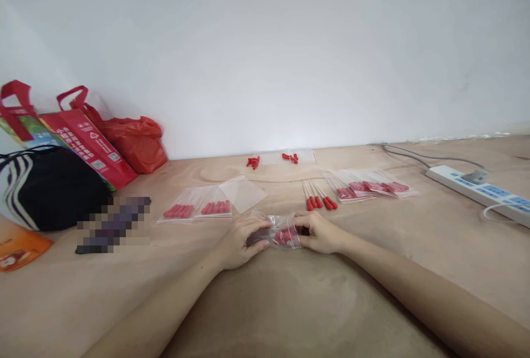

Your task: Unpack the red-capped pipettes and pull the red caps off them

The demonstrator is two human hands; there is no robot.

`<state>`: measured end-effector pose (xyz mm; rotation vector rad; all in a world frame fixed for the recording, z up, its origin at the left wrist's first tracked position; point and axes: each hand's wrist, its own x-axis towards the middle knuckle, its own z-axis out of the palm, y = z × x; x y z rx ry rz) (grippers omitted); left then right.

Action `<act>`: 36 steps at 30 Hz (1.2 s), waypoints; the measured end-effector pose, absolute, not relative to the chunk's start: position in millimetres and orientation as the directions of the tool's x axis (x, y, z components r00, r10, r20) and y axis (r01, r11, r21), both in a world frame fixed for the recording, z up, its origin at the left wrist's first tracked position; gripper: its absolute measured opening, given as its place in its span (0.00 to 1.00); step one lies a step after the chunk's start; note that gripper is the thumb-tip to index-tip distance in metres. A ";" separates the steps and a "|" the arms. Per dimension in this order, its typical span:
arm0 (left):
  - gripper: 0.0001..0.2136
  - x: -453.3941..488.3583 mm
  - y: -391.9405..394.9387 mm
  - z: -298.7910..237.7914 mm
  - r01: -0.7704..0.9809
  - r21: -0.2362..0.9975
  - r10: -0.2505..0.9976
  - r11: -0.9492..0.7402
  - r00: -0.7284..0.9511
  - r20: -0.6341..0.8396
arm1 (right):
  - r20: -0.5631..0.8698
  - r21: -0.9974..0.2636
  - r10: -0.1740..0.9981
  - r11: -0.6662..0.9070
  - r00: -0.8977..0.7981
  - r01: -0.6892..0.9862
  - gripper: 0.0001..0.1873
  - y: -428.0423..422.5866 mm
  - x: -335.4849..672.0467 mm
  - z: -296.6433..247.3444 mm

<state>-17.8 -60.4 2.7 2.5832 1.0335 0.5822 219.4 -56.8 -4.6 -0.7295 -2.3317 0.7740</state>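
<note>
Between my two hands, at the middle of the table, is a clear plastic bag with red rubber-bulb droppers inside. My left hand grips the bag's left side, thumb in front and fingers behind. The right side is pinched by my right hand. Just beyond my right hand lie several loose droppers with red bulbs and thin clear stems. Filled bags of droppers lie to the left, beside an empty-looking clear bag. More filled bags overlap at the right.
Near the wall lie loose red bulbs, clear stems and another plastic bag. A white power strip with cables is at right. Red bags, a black drawstring bag, an orange package and a blurred dark object are at left.
</note>
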 end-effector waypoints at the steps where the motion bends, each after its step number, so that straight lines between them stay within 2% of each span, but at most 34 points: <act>1: 0.15 -17.8 -60.4 2.4 0.585 0.416 0.707 -0.696 0.657 0.260 | 0.345 -0.681 0.644 0.672 -0.682 0.290 0.14 -57.0 218.4 -4.7; 11: 0.14 -18.0 -61.9 3.1 0.597 0.454 0.741 -0.661 0.616 0.268 | 0.268 -0.743 0.793 0.532 -0.547 0.407 0.10 -57.2 235.9 -6.0; 17: 0.13 -16.4 -62.7 5.5 0.598 0.458 0.743 -0.658 0.614 0.265 | 0.335 -0.754 0.758 0.572 -0.559 0.323 0.18 -60.5 230.8 -8.6; 22: 0.13 -16.7 -62.4 5.0 0.590 0.465 0.741 -0.660 0.612 0.277 | 0.386 -0.766 0.726 0.596 -0.570 0.241 0.10 -63.2 221.4 -8.6; 28: 0.12 -17.1 -62.1 4.9 0.591 0.457 0.738 -0.664 0.616 0.276 | 0.275 -0.862 0.831 0.436 -0.483 0.260 0.07 -58.5 228.6 -11.0; 32: 0.12 -16.7 -61.6 4.7 0.593 0.455 0.738 -0.664 0.615 0.277 | 0.180 -0.930 0.857 0.308 -0.483 0.200 0.13 -58.8 227.7 -13.8; 36: 0.12 -16.4 -61.8 5.1 0.589 0.462 0.739 -0.663 0.611 0.282 | 0.222 -0.911 0.851 0.355 -0.475 0.211 0.14 -58.6 225.1 -14.9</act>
